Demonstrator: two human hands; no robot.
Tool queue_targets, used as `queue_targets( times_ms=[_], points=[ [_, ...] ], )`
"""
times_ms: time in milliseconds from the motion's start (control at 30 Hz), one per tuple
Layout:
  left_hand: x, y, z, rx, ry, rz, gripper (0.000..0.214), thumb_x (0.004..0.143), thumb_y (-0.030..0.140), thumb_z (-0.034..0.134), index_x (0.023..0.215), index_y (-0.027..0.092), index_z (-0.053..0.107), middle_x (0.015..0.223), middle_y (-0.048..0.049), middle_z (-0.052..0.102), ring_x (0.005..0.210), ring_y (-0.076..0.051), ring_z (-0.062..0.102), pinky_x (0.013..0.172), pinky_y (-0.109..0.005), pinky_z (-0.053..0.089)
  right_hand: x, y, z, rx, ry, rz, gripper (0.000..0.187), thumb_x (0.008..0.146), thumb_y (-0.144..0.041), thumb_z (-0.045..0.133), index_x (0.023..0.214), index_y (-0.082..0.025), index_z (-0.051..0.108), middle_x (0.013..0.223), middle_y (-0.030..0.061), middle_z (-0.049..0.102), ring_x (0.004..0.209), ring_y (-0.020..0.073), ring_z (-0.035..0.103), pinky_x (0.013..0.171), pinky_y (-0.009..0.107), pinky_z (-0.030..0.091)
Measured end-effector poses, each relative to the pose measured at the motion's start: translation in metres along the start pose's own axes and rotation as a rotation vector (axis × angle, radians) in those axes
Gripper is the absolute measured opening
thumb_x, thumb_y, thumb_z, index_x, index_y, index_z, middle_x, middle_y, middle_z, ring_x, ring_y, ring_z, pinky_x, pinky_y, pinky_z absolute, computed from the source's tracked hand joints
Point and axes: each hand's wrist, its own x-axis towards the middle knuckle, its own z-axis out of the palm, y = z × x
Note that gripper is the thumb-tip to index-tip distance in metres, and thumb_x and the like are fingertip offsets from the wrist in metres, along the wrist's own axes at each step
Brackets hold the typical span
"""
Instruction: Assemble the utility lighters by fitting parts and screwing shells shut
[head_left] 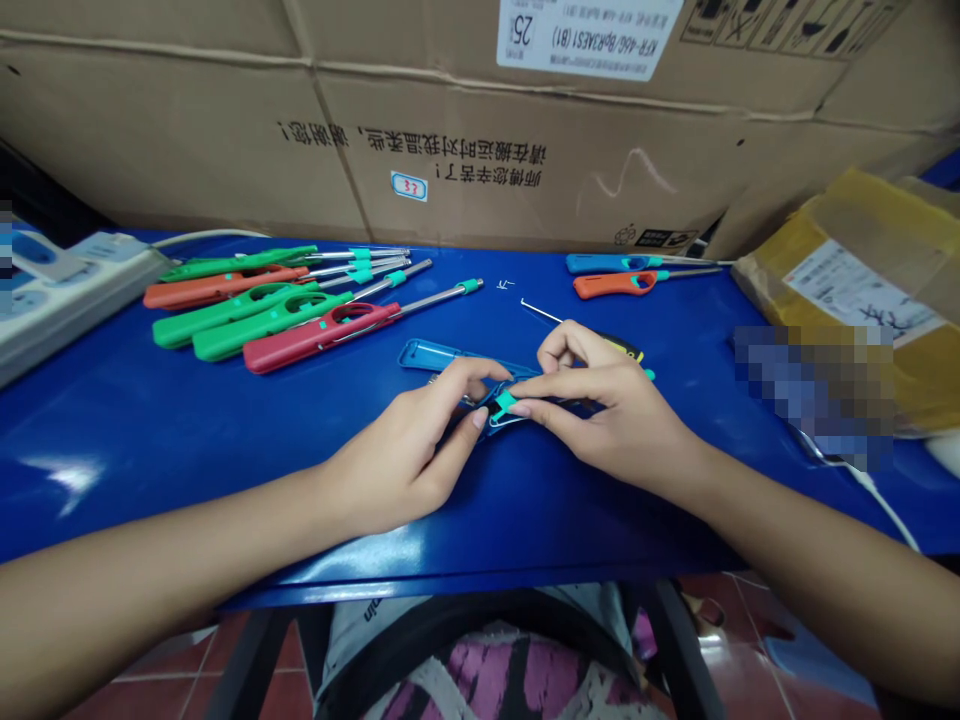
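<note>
My left hand [420, 440] and my right hand [600, 400] meet at the middle of the blue table [150, 430]. Both pinch a blue lighter body [495, 402] with a teal trigger piece between the fingertips. A separate blue half-shell [431, 353] lies just behind my left hand. A thin metal rod [541, 312] lies behind my right hand, and a dark tool with a yellow label [628, 349] pokes out past my right fingers.
Several green and red long-nosed lighters [285, 310] lie at the back left. A blue lighter and an orange lighter [622, 283] lie at the back right. A white power strip [60, 290] is far left, a yellow parcel [855, 290] far right, cardboard boxes [480, 130] behind.
</note>
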Motion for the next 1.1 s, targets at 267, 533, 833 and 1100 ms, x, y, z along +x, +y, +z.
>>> queue_targets(
  times_ms=[267, 533, 833, 1100],
  points=[
    [0.000, 0.003, 0.000, 0.035, 0.005, 0.046, 0.028, 0.103, 0.015, 0.044, 0.131, 0.020, 0.047, 0.109, -0.0017, 0.067, 0.095, -0.011, 0.066, 0.083, -0.022, 0.048, -0.002, -0.003, 0.001, -0.034, -0.012, 0.049, 0.007, 0.088, -0.018, 0.072, 0.086, -0.020, 0.078, 0.084, 0.0014, 0.050, 0.077, 0.0132, 0.053, 0.067, 0.029, 0.045],
    [0.002, 0.003, -0.003, 0.063, 0.068, 0.086, 0.026, 0.102, 0.014, 0.044, 0.124, 0.018, 0.057, 0.101, -0.0041, 0.069, 0.094, -0.015, 0.066, 0.080, -0.024, 0.049, 0.002, -0.009, -0.017, -0.022, 0.033, 0.035, 0.016, 0.090, -0.014, 0.063, 0.098, -0.020, 0.076, 0.091, 0.0034, 0.057, 0.076, 0.0129, 0.056, 0.064, 0.029, 0.045],
    [0.002, 0.003, -0.002, -0.427, 0.071, -0.196, 0.022, 0.105, 0.030, 0.047, 0.125, 0.024, 0.054, 0.087, 0.0025, 0.057, 0.050, -0.005, 0.051, 0.046, -0.018, 0.041, 0.004, -0.007, -0.027, -0.176, 0.095, -0.088, 0.006, 0.084, -0.017, 0.069, 0.084, -0.023, 0.067, 0.086, 0.0033, 0.056, 0.078, 0.0173, 0.056, 0.068, 0.035, 0.047],
    [0.008, 0.003, -0.002, -0.700, 0.043, -0.311, 0.021, 0.103, 0.032, 0.052, 0.121, 0.022, 0.053, 0.085, 0.0034, 0.052, 0.046, -0.003, 0.050, 0.039, -0.016, 0.035, 0.002, 0.000, -0.020, -0.226, 0.048, -0.107, 0.009, 0.086, -0.018, 0.069, 0.095, -0.021, 0.068, 0.094, 0.0053, 0.057, 0.088, 0.0188, 0.059, 0.075, 0.034, 0.051]
  ],
)
